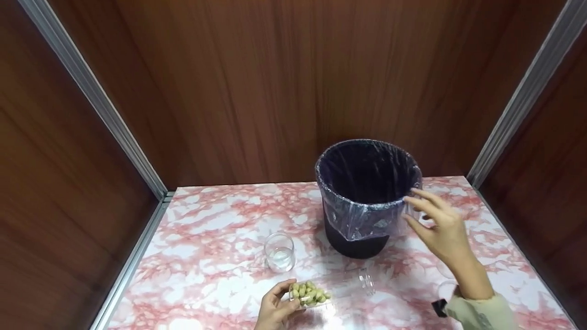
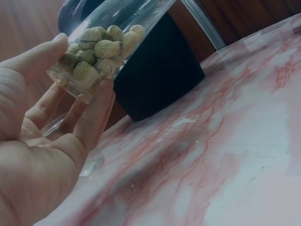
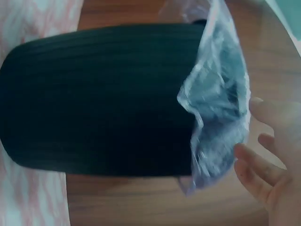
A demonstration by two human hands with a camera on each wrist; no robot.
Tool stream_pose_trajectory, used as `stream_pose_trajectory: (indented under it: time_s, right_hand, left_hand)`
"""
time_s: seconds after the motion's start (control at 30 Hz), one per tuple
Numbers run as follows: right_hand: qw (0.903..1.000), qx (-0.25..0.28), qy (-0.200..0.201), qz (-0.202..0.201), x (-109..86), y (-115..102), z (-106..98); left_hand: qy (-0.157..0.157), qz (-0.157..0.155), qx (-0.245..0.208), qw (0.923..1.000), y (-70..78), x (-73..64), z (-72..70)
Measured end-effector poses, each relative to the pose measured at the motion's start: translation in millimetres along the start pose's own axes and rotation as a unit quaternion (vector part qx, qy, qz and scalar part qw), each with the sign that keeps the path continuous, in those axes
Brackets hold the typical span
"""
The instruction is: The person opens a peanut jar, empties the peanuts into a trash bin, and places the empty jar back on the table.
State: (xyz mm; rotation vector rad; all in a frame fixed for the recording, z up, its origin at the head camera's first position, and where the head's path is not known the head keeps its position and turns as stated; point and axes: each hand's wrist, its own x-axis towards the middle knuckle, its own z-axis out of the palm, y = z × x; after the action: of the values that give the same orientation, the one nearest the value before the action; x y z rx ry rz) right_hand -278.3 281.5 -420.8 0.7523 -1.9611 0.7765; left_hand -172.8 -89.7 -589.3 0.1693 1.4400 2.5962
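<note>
My left hand (image 1: 274,308) grips a clear tall glass (image 1: 367,280) near its base, between thumb and fingers. The glass is tilted well over, its other end pointing right. Shelled-looking peanuts (image 2: 106,49), still in their husks, lie bunched at the held end. Over the right side of the black bin (image 1: 355,247) is my right hand (image 1: 442,229), fingers spread and nothing held. Its fingertips are close to the rim of the clear plastic bag (image 3: 218,117) lining the bin; whether they touch it I cannot tell.
A drinking glass (image 1: 279,254) with some clear liquid stands left of the bin. Faint clear objects lie on the marbled red-and-white table (image 1: 206,256) by the right forearm. Brown wood panels (image 1: 257,91) enclose the back and sides.
</note>
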Motion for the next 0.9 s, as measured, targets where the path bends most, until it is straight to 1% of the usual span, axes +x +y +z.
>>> stream_pose_trajectory:
  time_s: [0.07,0.17,0.37,0.43,0.47,0.5,0.57,0.63,0.7,0.73,0.83,0.9]
  right_hand:
    - [0.9999,-0.004,-0.010,-0.010,1.6,-1.0,7.0]
    - [0.9998,-0.007,-0.004,-0.017,1.4,-0.1,15.5]
    - [0.9990,0.003,0.039,-0.021,-0.9,5.0,25.0]
    - [0.9980,0.007,0.055,-0.030,-1.6,6.1,27.6]
    - [0.9974,0.006,0.062,-0.036,-1.9,6.3,29.0]
    - [0.9968,0.005,0.068,-0.041,-2.0,6.4,30.2]
    - [0.9953,0.000,0.082,-0.051,-1.7,5.9,32.3]
    - [0.9942,-0.005,0.092,-0.056,-1.4,5.2,33.9]
    - [0.9934,-0.008,0.100,-0.056,-1.1,4.3,34.4]
    - [0.9932,-0.010,0.103,-0.055,-1.1,3.9,34.4]
    - [0.9936,-0.011,0.102,-0.047,-1.6,3.3,33.8]
    - [0.9938,-0.012,0.103,-0.040,-2.3,3.4,32.9]
  left_hand:
    - [-0.003,0.001,-0.002,1.0000,-0.6,-1.2,0.6]
    - [-0.005,0.001,-0.006,1.0000,-1.1,-2.7,1.3]
    - [0.009,-0.010,-0.016,0.9998,2.4,-3.6,3.8]
    - [0.008,-0.002,-0.011,0.9999,6.7,-3.8,4.0]
    - [0.004,0.006,-0.008,0.9999,10.0,-3.8,3.7]
    - [-0.004,0.019,-0.006,0.9998,13.7,-3.4,3.0]
    - [-0.023,0.055,0.003,0.9982,23.3,-1.2,1.7]
    - [-0.040,0.093,0.011,0.9948,35.9,2.8,0.9]
    - [-0.048,0.120,0.019,0.9914,51.0,7.7,1.7]
    - [-0.048,0.130,0.024,0.9901,58.9,10.3,2.8]
    - [-0.044,0.142,0.029,0.9884,81.2,17.8,7.2]
    - [-0.039,0.148,0.031,0.9877,92.8,22.7,10.9]
